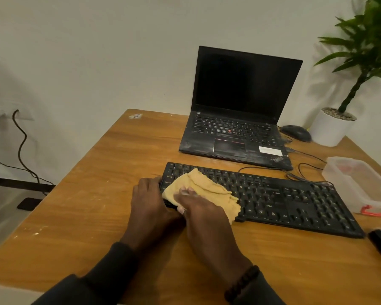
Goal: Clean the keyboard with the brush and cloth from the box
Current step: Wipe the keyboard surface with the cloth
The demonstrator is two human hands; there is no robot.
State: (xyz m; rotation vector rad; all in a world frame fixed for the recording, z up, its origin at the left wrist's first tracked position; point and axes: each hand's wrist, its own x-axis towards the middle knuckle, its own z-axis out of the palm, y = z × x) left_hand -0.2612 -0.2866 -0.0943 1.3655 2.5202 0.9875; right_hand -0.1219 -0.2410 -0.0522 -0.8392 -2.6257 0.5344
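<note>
The black keyboard [273,199] lies slantwise near the middle of the wooden desk [86,205], its left end nearer the person and its right end running off toward four o'clock. Over its left end is draped a yellow cloth [207,188], rumpled, covering the keys there and hanging over the near edge. The right hand [204,213] rests on the cloth with its fingers laid flat and fairly straight, pressing the fabric onto the keys rather than pinching it; a dark beaded bracelet [242,282] sits on that wrist. The left hand [151,201] is at nine o'clock of the cloth, fingers curled round the left end of the keyboard, gripping it. At twelve o'clock of the keyboard stands an open black laptop [240,111], screen dark, just beyond the keyboard's far edge. At two o'clock, near the wall, a black mouse [296,132] lies beside a white pot holding a green plant [361,51]. At three o'clock, close to the keyboard's right end, sits a clear plastic box [359,183] with a red clasp; what lies inside is too hazy to tell. A dark object shows partly at the desk's right edge, at four o'clock. Cables hang from a wall socket at nine o'clock
</note>
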